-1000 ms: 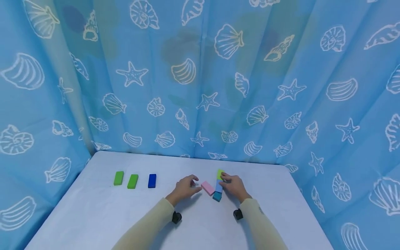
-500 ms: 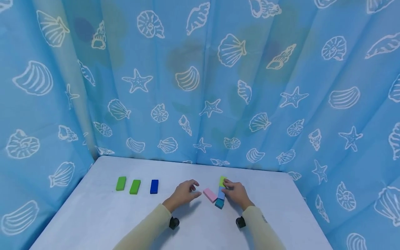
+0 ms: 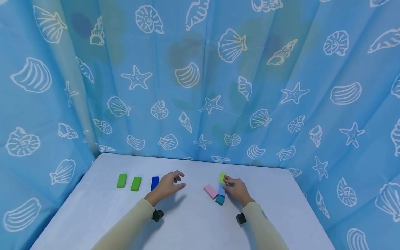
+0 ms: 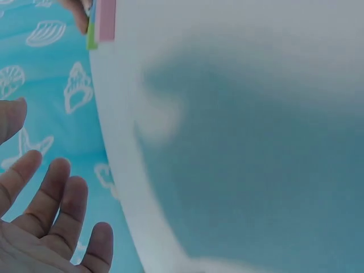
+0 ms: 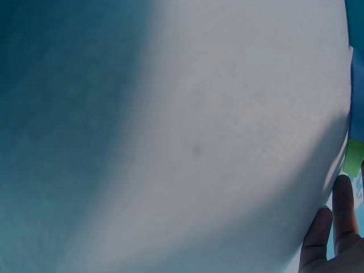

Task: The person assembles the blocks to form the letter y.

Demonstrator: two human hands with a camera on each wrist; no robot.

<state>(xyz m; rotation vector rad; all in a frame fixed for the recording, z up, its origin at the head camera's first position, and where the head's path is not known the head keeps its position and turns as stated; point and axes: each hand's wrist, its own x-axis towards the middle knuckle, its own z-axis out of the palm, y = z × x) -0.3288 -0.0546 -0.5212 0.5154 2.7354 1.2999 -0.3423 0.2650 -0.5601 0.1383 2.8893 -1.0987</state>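
Observation:
My left hand (image 3: 167, 185) is raised over the table with its fingers spread in a loose curve and nothing in them. It overlaps the dark blue block (image 3: 155, 182) in the head view. In the left wrist view, that hand (image 4: 54, 219) shows its bent fingers. My right hand (image 3: 236, 189) touches a row of blocks, its fingertips at the yellow-green block (image 3: 223, 176) and its thumb at the light blue block (image 3: 221, 190). A teal block (image 3: 220, 200) sits at the row's near end. Left of the row, a pink block (image 3: 210, 191) lies slanted.
Two green blocks (image 3: 122, 180) lie apart at the left of the white table (image 3: 193, 225). A blue curtain (image 3: 200, 86) with white shell and starfish prints stands behind the table and along its sides.
My left hand has moved left from beside the pink block toward the dark blue block. My right hand stays at the row. The head view has tilted slightly.

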